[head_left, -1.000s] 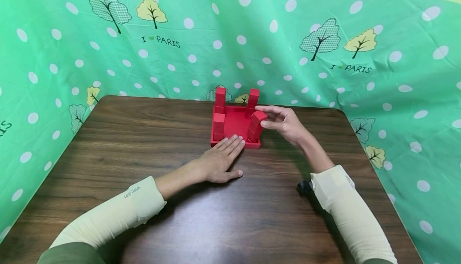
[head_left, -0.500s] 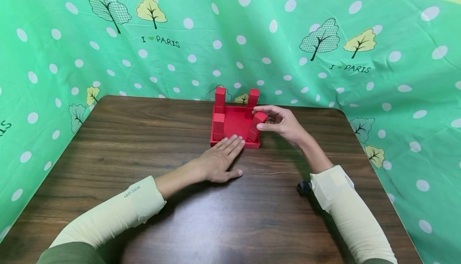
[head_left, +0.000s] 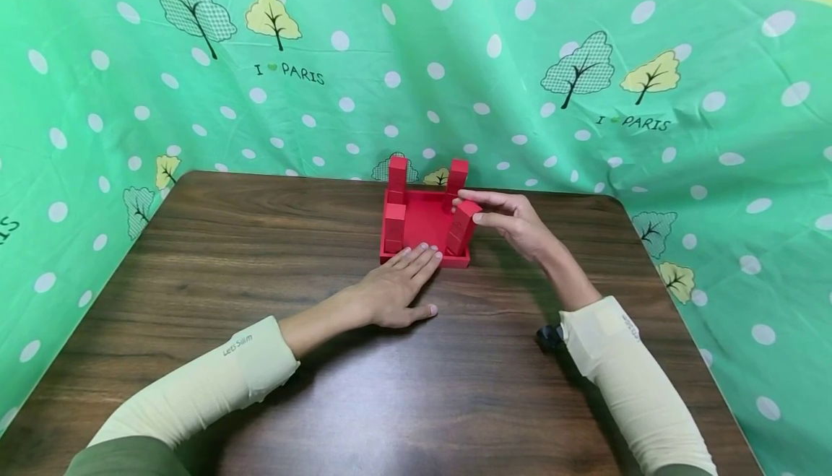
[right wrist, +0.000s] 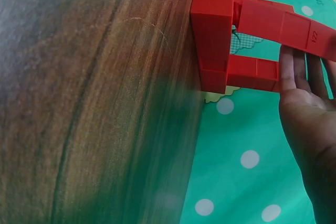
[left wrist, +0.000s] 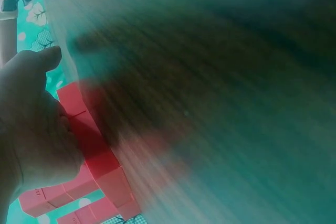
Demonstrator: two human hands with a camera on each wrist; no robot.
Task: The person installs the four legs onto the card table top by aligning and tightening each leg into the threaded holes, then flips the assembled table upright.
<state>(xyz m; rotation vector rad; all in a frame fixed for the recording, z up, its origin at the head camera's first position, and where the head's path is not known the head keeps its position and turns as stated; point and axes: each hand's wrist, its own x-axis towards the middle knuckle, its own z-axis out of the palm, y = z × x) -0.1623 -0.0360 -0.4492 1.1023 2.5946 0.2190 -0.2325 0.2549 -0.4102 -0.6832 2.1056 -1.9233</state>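
Note:
A shallow red tray (head_left: 425, 219) stands near the table's back edge, with segmented square red posts rising at its corners. My left hand (head_left: 396, 295) lies flat with straight fingers resting on the tray's front rim. The near right post (head_left: 463, 227) leans outward. At its upper end my right hand (head_left: 520, 229) has the thumb against the right side and the fingers reaching behind. In the right wrist view, nearly straight fingertips touch that slanted post (right wrist: 281, 22). A narrow gap with a small round part shows at its base. In the left wrist view, the hand covers part of the tray (left wrist: 97, 145).
The near left post (head_left: 394, 227), the back left post (head_left: 398, 172) and the back right post (head_left: 458, 172) stand upright. Behind the dark wood table (head_left: 260, 245) hangs a green dotted curtain (head_left: 364, 64). A black device (head_left: 550, 339) sits at the right wrist.
The near right post leaned further right half a second ago and is now more upright. My right thumb has shifted from its front to its right side. The left hand stays put.

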